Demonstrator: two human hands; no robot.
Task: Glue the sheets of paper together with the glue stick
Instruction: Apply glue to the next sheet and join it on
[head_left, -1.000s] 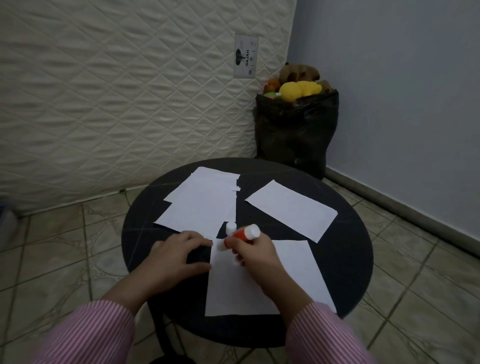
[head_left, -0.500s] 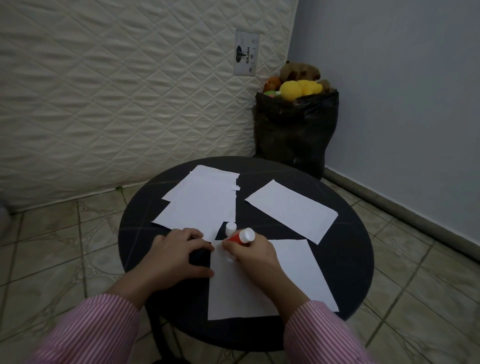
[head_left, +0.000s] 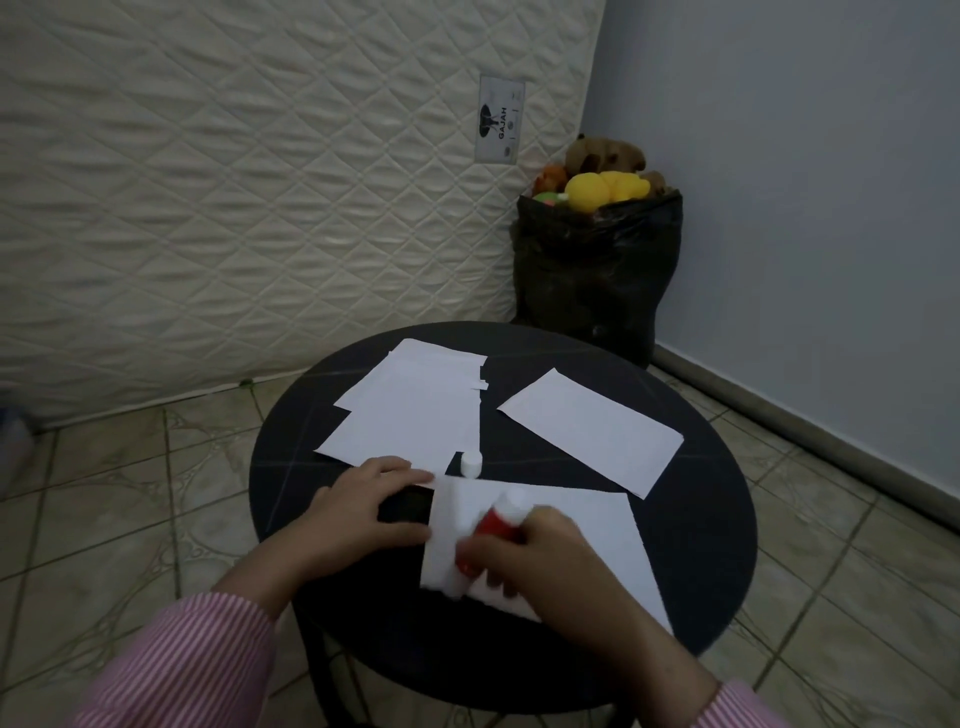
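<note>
A round black table (head_left: 717, 545) carries white paper sheets. The near sheet (head_left: 587, 525) lies in front of me. My right hand (head_left: 540, 566) grips a red glue stick (head_left: 496, 522), tilted, its lower end against the sheet's left edge; the stick is blurred. My left hand (head_left: 363, 512) rests at the sheet's upper left corner, fingers bent on the paper's edge and the table. The white cap (head_left: 471, 464) stands just beyond the sheet. A pile of sheets (head_left: 415, 410) lies at the back left, and a single sheet (head_left: 592, 428) at the back right.
A quilted mattress (head_left: 260, 182) leans against the wall behind the table. A black bag (head_left: 597, 275) filled with plush toys stands in the corner. Tiled floor (head_left: 104, 493) surrounds the table, with a grey wall on the right.
My right hand has slid the glue stick toward me down the near sheet's left edge. My left hand has stayed at the upper left corner.
</note>
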